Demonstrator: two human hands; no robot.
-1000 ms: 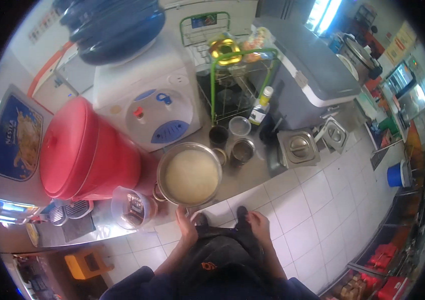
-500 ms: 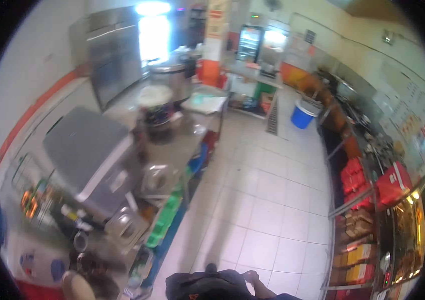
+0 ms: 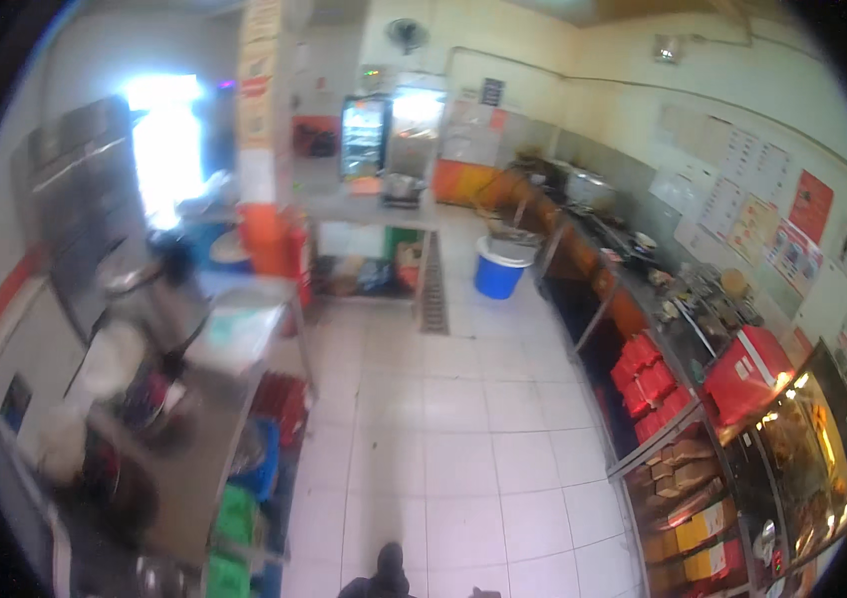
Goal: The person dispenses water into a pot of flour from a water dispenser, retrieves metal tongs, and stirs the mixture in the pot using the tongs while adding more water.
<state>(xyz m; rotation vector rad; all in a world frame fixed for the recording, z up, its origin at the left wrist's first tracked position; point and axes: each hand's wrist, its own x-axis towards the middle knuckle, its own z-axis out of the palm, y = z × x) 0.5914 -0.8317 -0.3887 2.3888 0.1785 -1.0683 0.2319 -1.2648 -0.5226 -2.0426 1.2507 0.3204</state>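
Note:
Neither my left hand nor my right hand shows in the head view. At the lower edge, a dark shoe (image 3: pixel 391 570) of mine stands on the white tiled floor (image 3: pixel 463 458). To my left runs a long steel table (image 3: pixel 189 429), blurred by motion. On it are a round pot with a pale top (image 3: pixel 113 359) and a similar, darker-sided pot (image 3: pixel 63 448) nearer me. Green plastic crates (image 3: pixel 232 528) and a blue crate (image 3: pixel 262 458) sit low along the table's side.
A blue bucket (image 3: pixel 499 271) stands ahead beside a floor drain (image 3: pixel 433 289). Along the right runs a counter with cookware (image 3: pixel 633 244), red boxes (image 3: pixel 651 384) and a lit glass display case (image 3: pixel 802 463). An orange-and-white pillar (image 3: pixel 266 234) rises at left, near a steel bench (image 3: pixel 354 206).
My view has swung left to right and moved forward along the aisle. The grey bin and clutter at near left have gone out of view, as has my right hand.

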